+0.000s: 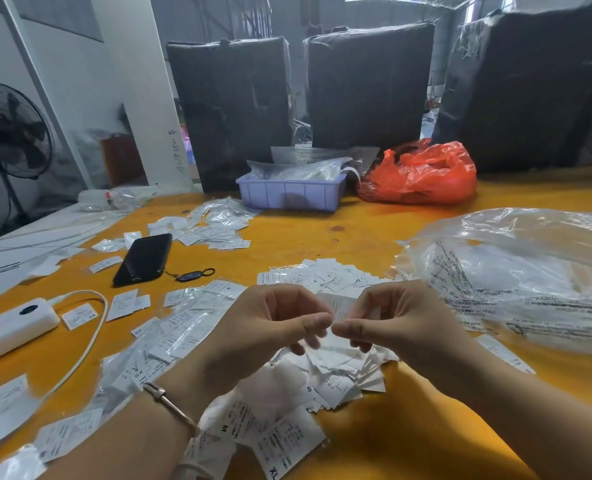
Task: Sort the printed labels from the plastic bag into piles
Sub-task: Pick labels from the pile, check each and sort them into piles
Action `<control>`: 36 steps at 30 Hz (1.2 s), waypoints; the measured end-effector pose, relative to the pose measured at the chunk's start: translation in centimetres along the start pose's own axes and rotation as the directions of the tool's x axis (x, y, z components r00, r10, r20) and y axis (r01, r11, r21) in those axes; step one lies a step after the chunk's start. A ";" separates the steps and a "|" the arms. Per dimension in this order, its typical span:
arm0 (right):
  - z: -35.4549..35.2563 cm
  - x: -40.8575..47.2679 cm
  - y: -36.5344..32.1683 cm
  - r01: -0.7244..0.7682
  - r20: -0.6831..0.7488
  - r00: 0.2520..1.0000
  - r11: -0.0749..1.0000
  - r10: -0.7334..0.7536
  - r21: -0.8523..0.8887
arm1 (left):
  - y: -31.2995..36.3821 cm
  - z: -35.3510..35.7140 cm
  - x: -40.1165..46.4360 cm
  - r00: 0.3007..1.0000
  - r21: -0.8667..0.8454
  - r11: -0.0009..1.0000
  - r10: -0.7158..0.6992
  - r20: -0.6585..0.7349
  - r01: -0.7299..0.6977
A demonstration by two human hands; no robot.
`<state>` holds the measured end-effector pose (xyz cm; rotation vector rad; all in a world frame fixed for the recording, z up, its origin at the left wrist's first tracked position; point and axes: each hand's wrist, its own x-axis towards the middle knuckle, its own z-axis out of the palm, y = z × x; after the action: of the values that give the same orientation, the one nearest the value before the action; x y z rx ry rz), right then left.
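We are pinching a small white label between both hands, left hand and right hand curled on it, thumbs nearly touching, over label piles on the yellow table. The clear plastic bag is lying just right.

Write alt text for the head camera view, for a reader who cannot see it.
Two bare hands, left hand and right hand, meet above an orange table, both pinching a small white printed label over scattered piles of labels. A clear plastic bag lies to the right; a black phone, white power bank, lilac tray and red bag sit around.
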<state>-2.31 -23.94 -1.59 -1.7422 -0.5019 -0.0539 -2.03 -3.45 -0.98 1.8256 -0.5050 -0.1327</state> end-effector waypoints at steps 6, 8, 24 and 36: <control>0.0 0.0 -0.1 0.001 0.058 0.998 1.000 -0.001 -0.007 | -0.1 0.0 0.0 0.999 0.026 1.000 0.009 0.047 -0.011; 0.0 0.0 -0.1 -0.002 0.078 0.997 1.000 0.001 0.002 | -0.1 0.1 0.0 0.998 0.015 1.000 0.014 0.061 -0.015; -1.4 -0.1 -1.3 0.300 -0.293 0.873 0.903 -0.390 -0.308 | 0.2 -0.2 -0.2 0.985 0.023 0.994 0.108 -0.135 -0.106; -0.9 -1.2 -2.7 0.331 -0.191 0.894 0.886 -0.405 -0.326 | 0.0 -0.2 -0.2 0.983 0.090 0.989 0.126 -0.137 -0.115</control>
<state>-4.15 -24.79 0.76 -1.8612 -0.6561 -0.6469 -2.14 -3.14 -0.96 1.8629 -0.5252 0.1016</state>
